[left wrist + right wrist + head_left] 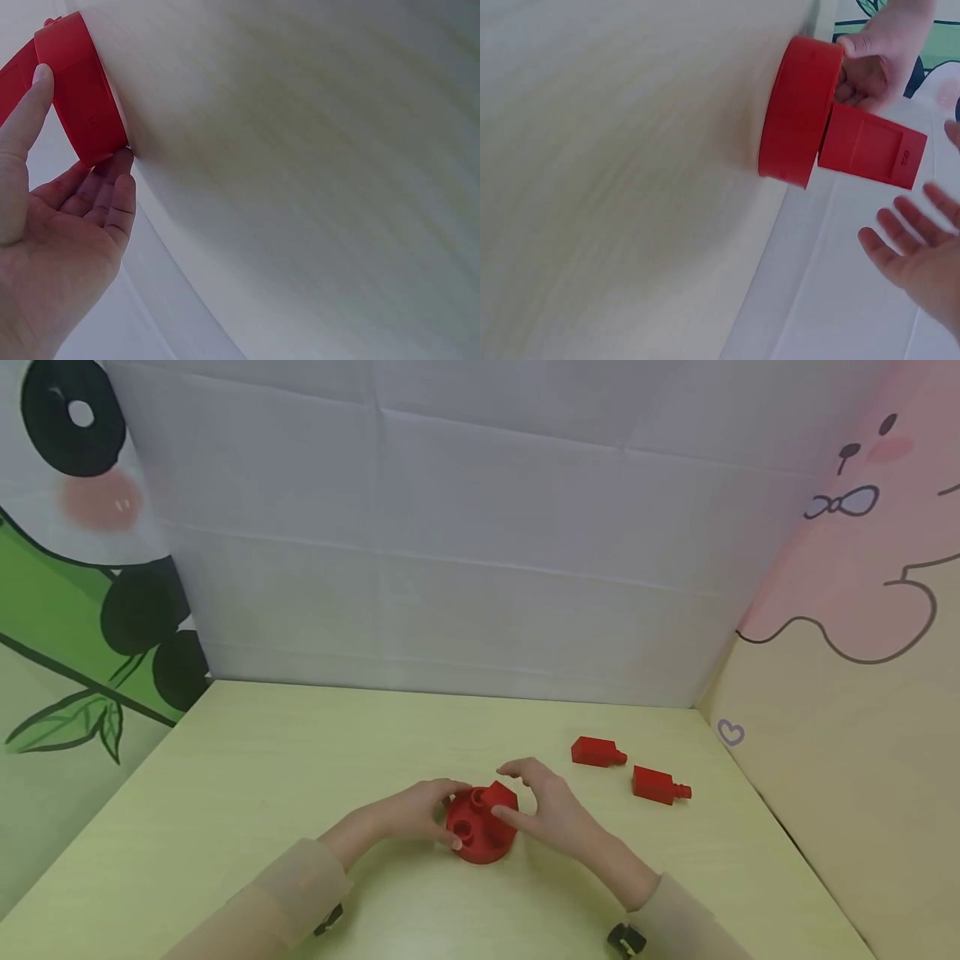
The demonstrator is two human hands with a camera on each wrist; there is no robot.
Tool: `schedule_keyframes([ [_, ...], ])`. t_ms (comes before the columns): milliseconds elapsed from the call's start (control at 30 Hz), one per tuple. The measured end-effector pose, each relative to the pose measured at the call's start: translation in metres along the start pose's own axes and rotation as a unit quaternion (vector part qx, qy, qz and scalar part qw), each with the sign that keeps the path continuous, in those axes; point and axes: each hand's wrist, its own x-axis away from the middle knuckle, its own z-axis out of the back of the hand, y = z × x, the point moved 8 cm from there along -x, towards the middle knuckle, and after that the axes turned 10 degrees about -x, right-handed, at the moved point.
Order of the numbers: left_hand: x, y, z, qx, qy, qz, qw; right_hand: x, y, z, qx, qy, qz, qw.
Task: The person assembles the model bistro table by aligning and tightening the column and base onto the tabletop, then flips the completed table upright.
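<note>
While the left grip (416,810) holds a round red base (487,847) by its side, between thumb and fingers, the right grip (558,810) is wide, its thumb and fingers spread. In the head view the base sits on the desk (300,743) between the two grips. Short hollow tubes (462,832) rise from its top, close to the left grip; a faceted red block (500,795) stands on the part nearer the right grip. Beyond the right grip and to its right, two loose red blocks (597,752) (660,785) lie on their sides, each a boxy body narrowing to a knobbed stem.

In the left wrist view the left grip's thumb presses the rim, with its fingers at the opposite side. The wall is a smooth, plain red band bearing a small mark, too faint to read.

In the right wrist view the base shows edge-on, a thick disc. The block juts straight from its face toward the right grip's fingers, which are near it but apart; its flat side has a recessed rectangular panel and tiny, unreadable characters near the outer end.
</note>
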Motion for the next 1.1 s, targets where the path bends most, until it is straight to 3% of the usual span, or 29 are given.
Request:
schedule_keyframes([
  [100,0.0,0.0,0.0,0.001,0.0,-0.003,1.0,0.0,-0.009,-0.001,0.024,-0.049,0.068,0.9962],
  [200,0.0,0.0,0.0,-0.002,-0.001,0.0,1.0,0.001,-0.015,-0.004,0.04,-0.088,0.135,0.9861],
  [400,0.001,0.002,0.002,-0.003,-0.004,0.006,1.0,0.001,-0.014,-0.007,0.057,-0.119,0.181,0.9748],
  [667,0.002,0.004,0.001,0.004,-0.006,0.004,1.0,-0.001,-0.008,-0.007,0.072,-0.103,0.161,0.9789],
  [967,0.005,0.006,0.002,0.008,-0.007,0.011,0.9999,-0.004,0.001,0.0,0.094,-0.037,0.09,0.9908],
  [1100,0.005,0.006,0.003,0.003,-0.01,0.017,0.9998,-0.004,0.003,0.005,0.114,0.001,0.063,0.9915],
])
